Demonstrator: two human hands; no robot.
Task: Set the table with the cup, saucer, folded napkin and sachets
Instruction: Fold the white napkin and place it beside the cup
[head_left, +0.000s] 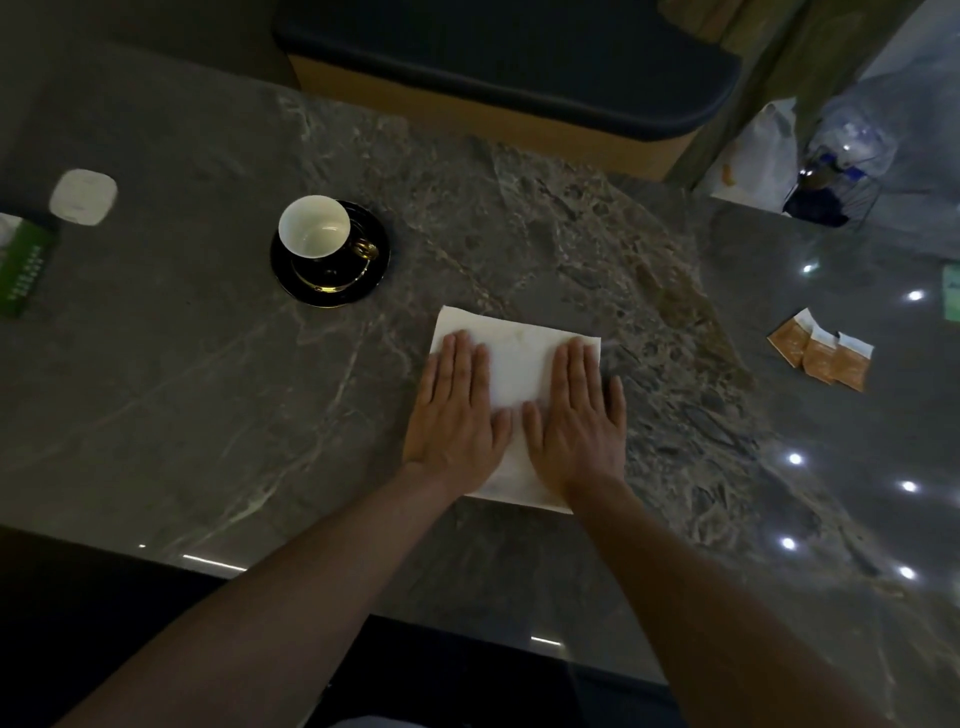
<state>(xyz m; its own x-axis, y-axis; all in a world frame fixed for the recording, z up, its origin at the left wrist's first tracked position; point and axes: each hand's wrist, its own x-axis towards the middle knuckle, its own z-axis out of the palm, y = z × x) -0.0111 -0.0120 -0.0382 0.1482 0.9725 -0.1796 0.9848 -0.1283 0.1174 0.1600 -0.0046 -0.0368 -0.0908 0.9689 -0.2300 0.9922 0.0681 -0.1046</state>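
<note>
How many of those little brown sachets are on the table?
3, side by side at the table's right: left sachet, middle sachet, right sachet. They overlap, so another could be hidden beneath.

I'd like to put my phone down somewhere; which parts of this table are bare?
Bare marble lies between the saucer and the napkin, and between the napkin and the sachets. The near-left stretch is bare too. Both hands, left and right, cover the napkin.
</note>
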